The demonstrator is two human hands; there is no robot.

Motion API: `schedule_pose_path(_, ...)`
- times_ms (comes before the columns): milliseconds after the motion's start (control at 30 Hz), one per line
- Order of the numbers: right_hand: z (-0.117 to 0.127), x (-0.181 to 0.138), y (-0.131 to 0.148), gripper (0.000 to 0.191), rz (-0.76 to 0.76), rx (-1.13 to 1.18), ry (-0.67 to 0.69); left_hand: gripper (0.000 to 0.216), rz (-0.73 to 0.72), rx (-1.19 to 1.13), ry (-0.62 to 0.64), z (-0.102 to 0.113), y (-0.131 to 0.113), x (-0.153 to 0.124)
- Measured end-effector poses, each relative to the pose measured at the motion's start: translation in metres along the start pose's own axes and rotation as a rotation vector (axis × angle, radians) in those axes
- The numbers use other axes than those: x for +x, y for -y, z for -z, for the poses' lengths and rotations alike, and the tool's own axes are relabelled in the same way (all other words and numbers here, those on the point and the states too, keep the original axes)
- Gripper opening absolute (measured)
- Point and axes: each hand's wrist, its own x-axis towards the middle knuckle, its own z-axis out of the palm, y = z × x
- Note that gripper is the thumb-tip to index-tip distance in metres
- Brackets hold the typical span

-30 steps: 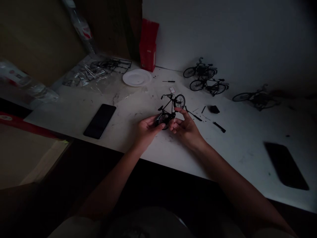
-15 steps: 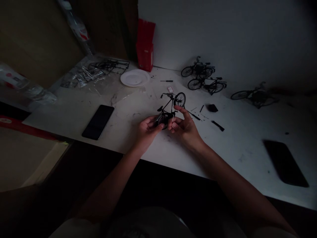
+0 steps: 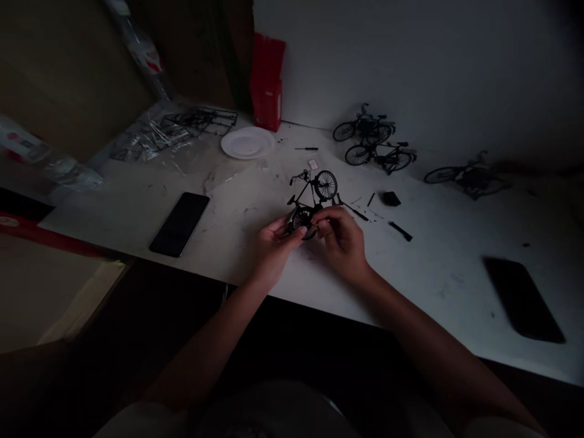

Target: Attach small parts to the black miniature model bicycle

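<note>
A black model bicycle (image 3: 308, 196) is tilted above the table, its front wheel and handlebar pointing away from me. My left hand (image 3: 275, 244) is closed on its rear wheel, thumb against the spokes and fingers behind. My right hand (image 3: 343, 242) is at the right side of that wheel, thumb and forefinger pinched together close to the hub. Whatever lies between those fingertips is too small and dark to make out. Beyond the right hand lie a thin black tool (image 3: 356, 211) and several tiny loose parts (image 3: 376, 214).
More model bicycles (image 3: 381, 157) stand by the wall. Also on the table are a phone (image 3: 180, 224), a dark flat slab (image 3: 524, 299), a white plate (image 3: 247, 143), a red box (image 3: 267, 103), a small screwdriver (image 3: 306, 148), black part frames with plastic bags (image 3: 157, 137), and a bottle (image 3: 68, 170).
My right hand's raised forefinger has curled down into a pinch at the rear wheel. The model bicycle has turned slightly, its front end shifting left. My left hand keeps its hold.
</note>
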Motion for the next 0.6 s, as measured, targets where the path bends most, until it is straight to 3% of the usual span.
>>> schedule_pose_path(167, 0.006, 0.0, -0.011, 0.026, 0.034, -0.122, 0.043, 0.055, 0.079, -0.057, -0.038, -0.002, -0.001, -0.002)
schedule_pose_path(367, 0.008, 0.003, -0.011, 0.026, 0.101, -0.222, 0.069, 0.05, 0.054, -0.03, -0.029, 0.0, 0.004, -0.001)
schedule_pose_path(600, 0.007, 0.0, -0.004, 0.032, 0.044, -0.317, 0.126, 0.048, 0.073, -0.019, -0.033, -0.002, 0.004, -0.001)
